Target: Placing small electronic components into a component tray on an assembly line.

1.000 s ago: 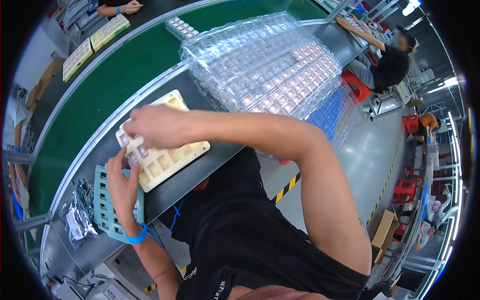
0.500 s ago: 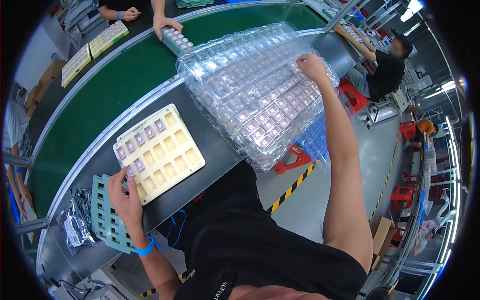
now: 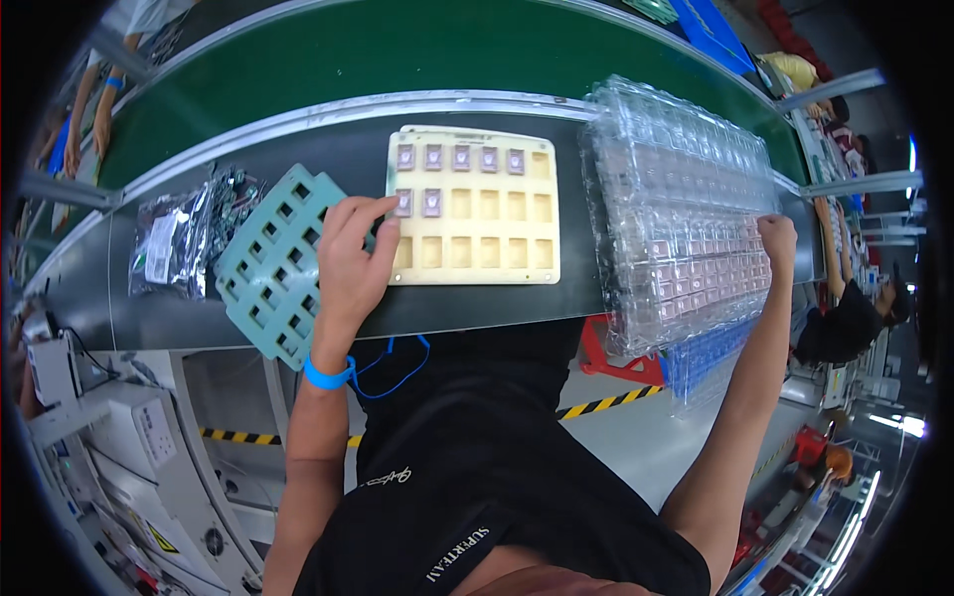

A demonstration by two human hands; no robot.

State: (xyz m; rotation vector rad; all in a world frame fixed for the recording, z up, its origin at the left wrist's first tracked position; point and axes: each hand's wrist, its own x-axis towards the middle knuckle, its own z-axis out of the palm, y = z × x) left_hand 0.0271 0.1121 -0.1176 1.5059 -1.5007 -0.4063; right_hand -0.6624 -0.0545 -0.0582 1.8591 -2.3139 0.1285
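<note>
A cream tray (image 3: 487, 270) with rows of square pockets lies on the dark bench; small pinkish square pieces (image 3: 461, 159) fill most of its far row and the left end of its middle row. My left hand (image 3: 353, 260) is at the tray's left edge, index fingertip by the leftmost middle-row piece, thumb apart from it. To the right lies a stack of clear plastic blister trays (image 3: 686, 209), whose nearer rows hold similar pinkish pieces. Over its right side my right hand (image 3: 779, 241) is closed, fingers curled in; whatever is between them is hidden.
A teal panel with square holes (image 3: 278, 260) lies partly under my left hand. Beyond it are a silvery plastic bag (image 3: 169, 246) and loose small dark parts. A metal rail separates the bench from a green conveyor (image 3: 447, 55). The blister stack overhangs the bench's front edge above a red stool (image 3: 621, 360).
The view has turned, bringing the cream tray to the middle. My left hand stays at the tray's left edge; my right hand is nearer the blister stack's right edge, still closed.
</note>
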